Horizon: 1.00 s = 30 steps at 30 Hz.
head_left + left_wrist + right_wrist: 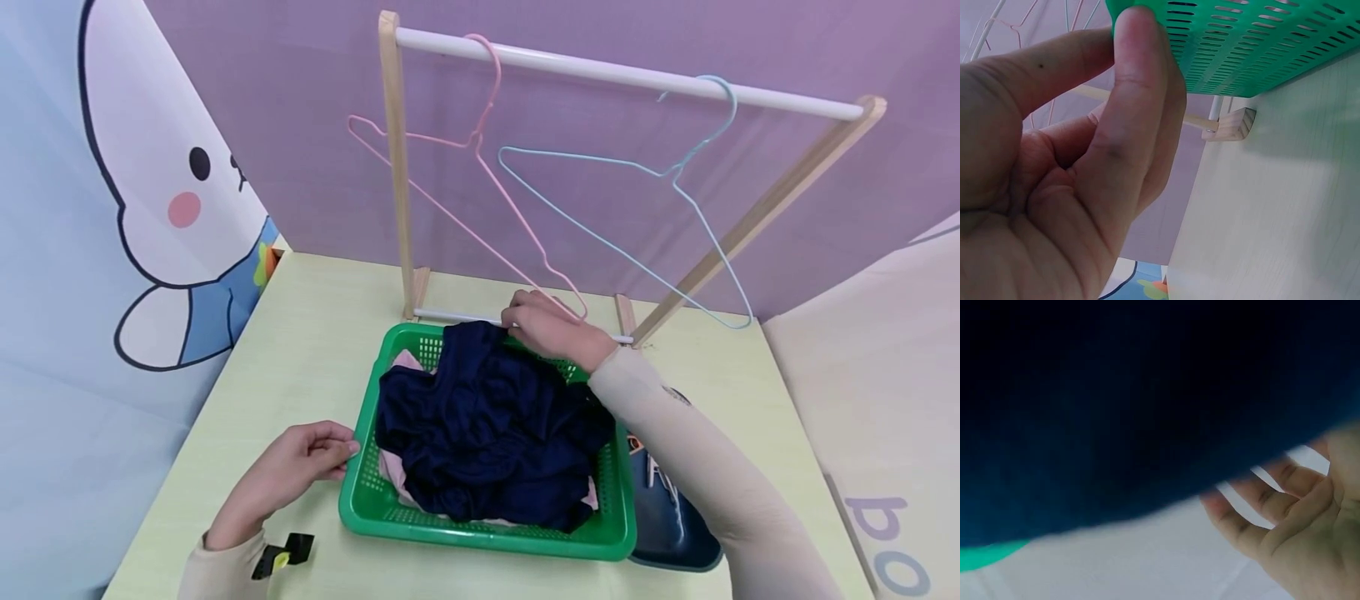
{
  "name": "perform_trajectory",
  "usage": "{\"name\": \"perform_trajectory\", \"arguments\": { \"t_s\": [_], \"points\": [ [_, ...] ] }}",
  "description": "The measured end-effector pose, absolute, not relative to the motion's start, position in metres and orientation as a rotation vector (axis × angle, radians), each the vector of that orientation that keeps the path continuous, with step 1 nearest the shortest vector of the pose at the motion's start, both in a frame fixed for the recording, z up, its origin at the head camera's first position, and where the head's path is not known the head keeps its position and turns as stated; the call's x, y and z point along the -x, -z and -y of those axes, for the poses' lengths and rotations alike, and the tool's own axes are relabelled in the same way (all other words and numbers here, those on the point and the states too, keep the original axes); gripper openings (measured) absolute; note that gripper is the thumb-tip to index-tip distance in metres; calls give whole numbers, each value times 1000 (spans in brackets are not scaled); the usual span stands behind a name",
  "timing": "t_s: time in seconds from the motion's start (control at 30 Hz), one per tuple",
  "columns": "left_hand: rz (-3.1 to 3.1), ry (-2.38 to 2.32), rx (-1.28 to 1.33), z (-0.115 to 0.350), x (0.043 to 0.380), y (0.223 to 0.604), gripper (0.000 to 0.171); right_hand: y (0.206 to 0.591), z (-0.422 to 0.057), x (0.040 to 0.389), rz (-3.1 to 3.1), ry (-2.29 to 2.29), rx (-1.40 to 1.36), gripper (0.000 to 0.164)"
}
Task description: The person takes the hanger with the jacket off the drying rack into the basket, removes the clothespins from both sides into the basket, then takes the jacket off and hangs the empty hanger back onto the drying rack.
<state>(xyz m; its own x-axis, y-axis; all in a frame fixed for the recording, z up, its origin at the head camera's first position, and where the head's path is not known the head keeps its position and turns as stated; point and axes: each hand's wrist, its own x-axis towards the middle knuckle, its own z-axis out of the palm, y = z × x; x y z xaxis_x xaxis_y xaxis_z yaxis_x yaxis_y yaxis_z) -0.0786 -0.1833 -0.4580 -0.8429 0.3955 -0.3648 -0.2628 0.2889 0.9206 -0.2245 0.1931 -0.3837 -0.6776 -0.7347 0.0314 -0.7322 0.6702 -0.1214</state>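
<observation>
A green plastic basket (487, 542) holds a crumpled navy garment (495, 433), with pink cloth (393, 471) showing beneath it. My left hand (311, 454) pinches the basket's left rim between thumb and fingers; in the left wrist view the fingertips meet at the green rim (1197, 37). Over the far rim, my right hand (551, 325) has its bent fingers at the upper edge of the navy garment and grips it there. Blurred navy cloth (1116, 425) fills much of the right wrist view, hiding the thumb and some fingertips.
Behind the basket stands a rack with a white bar (600, 71) and wooden posts (395, 167). From it hang a pink hanger (480, 137) and a light blue hanger (675, 171). A dark tray (675, 533) with small items sits right of the basket, partly under my right sleeve.
</observation>
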Motion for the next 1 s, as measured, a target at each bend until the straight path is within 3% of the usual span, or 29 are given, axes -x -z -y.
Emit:
{"name": "perform_trajectory", "arguments": {
  "t_s": [0.3,0.63,0.87,1.0],
  "points": [
    [-2025,-1592,-121,184,79,457,32,369,-195,188,-2972,130,1255,3],
    [-2036,-1591,-146,183,79,457,31,342,-183,116,-3145,77,1426,8],
    [-2032,-1593,-129,184,78,456,30,338,-158,68,-3153,142,1614,39],
    [-2031,-1596,-122,183,77,456,30,342,-142,51,-3147,235,1687,38]
  ]
}}
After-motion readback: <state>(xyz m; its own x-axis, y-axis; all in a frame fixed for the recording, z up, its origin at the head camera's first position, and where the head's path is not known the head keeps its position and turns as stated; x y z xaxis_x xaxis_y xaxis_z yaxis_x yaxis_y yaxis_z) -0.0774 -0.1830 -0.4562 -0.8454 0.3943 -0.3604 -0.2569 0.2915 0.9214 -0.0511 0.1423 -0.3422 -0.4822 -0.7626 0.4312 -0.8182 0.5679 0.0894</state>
